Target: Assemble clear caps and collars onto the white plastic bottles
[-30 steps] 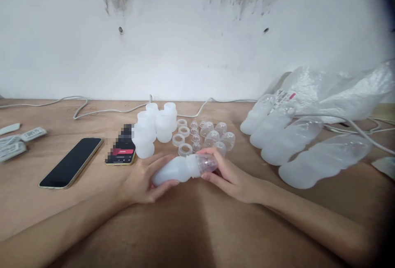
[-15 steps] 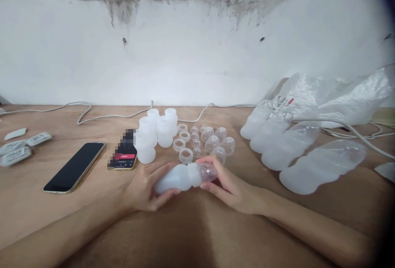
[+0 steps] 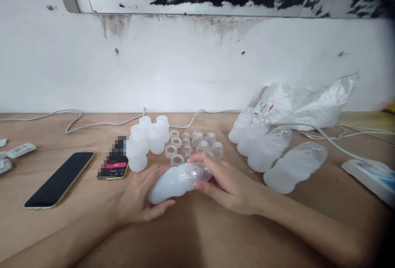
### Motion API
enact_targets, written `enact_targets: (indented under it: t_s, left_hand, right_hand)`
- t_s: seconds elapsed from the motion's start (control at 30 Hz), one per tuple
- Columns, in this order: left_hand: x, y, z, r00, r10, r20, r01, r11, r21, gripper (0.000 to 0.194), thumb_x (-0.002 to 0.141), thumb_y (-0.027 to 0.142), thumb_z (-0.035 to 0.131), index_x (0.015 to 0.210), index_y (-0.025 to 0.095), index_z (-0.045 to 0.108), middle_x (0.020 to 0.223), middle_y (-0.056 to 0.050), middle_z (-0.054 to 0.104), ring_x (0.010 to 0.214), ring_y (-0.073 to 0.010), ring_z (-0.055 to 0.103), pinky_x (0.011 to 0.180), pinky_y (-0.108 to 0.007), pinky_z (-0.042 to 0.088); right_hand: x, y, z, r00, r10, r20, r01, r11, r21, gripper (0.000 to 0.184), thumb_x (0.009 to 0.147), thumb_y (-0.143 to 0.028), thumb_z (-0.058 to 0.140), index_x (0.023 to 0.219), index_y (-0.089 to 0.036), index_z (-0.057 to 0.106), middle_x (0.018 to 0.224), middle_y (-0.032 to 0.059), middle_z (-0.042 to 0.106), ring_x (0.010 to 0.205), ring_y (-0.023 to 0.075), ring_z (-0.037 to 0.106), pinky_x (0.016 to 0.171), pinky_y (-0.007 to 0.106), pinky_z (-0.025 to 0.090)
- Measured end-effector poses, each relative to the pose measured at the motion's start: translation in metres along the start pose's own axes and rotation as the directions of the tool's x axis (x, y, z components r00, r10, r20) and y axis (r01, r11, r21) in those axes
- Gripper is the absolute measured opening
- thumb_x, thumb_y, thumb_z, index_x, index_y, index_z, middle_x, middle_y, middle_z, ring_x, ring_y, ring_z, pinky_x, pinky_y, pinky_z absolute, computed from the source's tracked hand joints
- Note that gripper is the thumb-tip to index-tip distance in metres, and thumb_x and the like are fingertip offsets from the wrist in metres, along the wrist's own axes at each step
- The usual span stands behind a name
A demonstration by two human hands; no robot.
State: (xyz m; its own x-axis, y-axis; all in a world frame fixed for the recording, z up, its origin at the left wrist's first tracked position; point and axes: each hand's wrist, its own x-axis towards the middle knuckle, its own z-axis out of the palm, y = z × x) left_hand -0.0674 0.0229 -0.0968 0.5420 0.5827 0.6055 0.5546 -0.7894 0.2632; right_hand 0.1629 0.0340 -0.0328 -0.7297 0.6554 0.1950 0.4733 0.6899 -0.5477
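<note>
A frosted white baby bottle lies tilted low above the table, its closed end to the left. My left hand is wrapped round the body of that bottle, thumb along the near side. At the other end, my right hand grips the clear domed cap between thumb and fingers, with the cap over the bottle's neck. Just beyond the hands lie several white screw rings, small clear nipples and clear caps. Open frosted bottles stand behind my left hand.
Several capped bottles lie in a row at the right, before a clear plastic bag. A power strip sits at the right edge. Two phones, one dark and one lit, lie left. A white cable runs along the wall.
The clear cap has moved left onto the bottle, now covering the collar that showed before. My view has shifted, with more of the window and the power strip showing.
</note>
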Motion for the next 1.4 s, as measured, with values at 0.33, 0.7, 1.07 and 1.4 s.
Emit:
enact_targets:
  t_s: [0.33,0.7,1.07,1.4]
  left_hand:
    - [0.000,-0.002,0.005,0.986,-0.143,-0.088,0.131,0.982,-0.134,0.061,0.077,0.017,0.055,0.131,0.022,0.026,0.125,-0.011,0.034,0.102,-0.0196,0.045,0.067,-0.025,0.049]
    - [-0.001,-0.004,0.006,0.997,-0.068,-0.027,0.067,0.996,-0.065,0.046,0.079,0.017,0.054,0.122,0.021,0.038,0.118,-0.011,0.035,0.103,-0.0203,0.044,0.080,-0.032,0.048]
    - [-0.003,-0.003,0.006,0.996,-0.056,-0.063,0.046,0.987,-0.156,0.047,0.077,0.013,0.055,0.121,0.019,0.038,0.114,-0.010,0.039,0.100,-0.0189,0.044,0.065,-0.023,0.049]
    - [-0.002,-0.003,0.007,0.997,-0.062,-0.044,0.055,0.988,-0.143,0.047,0.078,0.015,0.052,0.121,0.020,0.033,0.112,-0.012,0.043,0.097,-0.0194,0.047,0.066,-0.026,0.049]
  right_hand:
    - [-0.015,0.000,-0.066,0.775,-0.141,-0.616,-0.205,0.866,-0.456,0.028,0.084,-0.037,0.043,0.102,-0.016,0.045,0.060,-0.0026,0.050,0.042,0.0093,0.045,0.044,0.022,0.035]
    - [-0.004,0.032,-0.080,0.620,0.375,-0.689,-0.781,0.380,-0.496,0.033,0.082,-0.043,0.043,0.098,-0.014,0.044,0.075,0.0080,0.062,0.068,0.0264,0.058,0.050,0.029,0.034]
    - [0.015,0.051,-0.081,0.586,0.527,-0.615,-0.799,0.252,-0.546,0.038,0.084,-0.045,0.038,0.098,-0.011,0.049,0.086,0.0158,0.062,0.081,0.0314,0.060,0.055,0.031,0.038]
    - [0.027,0.065,-0.079,0.574,0.558,-0.599,-0.810,0.280,-0.516,0.041,0.085,-0.043,0.038,0.101,-0.008,0.051,0.095,0.0190,0.060,0.087,0.0320,0.059,0.062,0.033,0.041]
